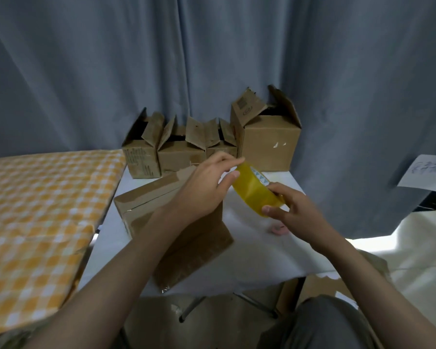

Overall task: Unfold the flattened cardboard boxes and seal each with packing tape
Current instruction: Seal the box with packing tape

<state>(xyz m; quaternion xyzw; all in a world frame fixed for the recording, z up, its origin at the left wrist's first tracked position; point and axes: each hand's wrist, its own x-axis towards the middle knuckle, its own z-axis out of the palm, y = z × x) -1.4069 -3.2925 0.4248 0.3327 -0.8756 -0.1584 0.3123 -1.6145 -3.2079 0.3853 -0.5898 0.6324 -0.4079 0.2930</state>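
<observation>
Centre of frame: my right hand [291, 209] grips the yellow tape roll [256, 191] while my left hand [207, 183] pinches at its upper rim. I judge the risk is a lost or torn tape end, should the pinch slip. Below left lies the closed box [146, 202], brown and creased; behind it, four open-flapped boxes [268, 142].

Both forearms reach forward, left hand [207, 187] pinching, right hand [291, 210] in a curled grip.

dim, soft indoor light | bright glare lower right | wide-angle edge bending | slight blur
</observation>
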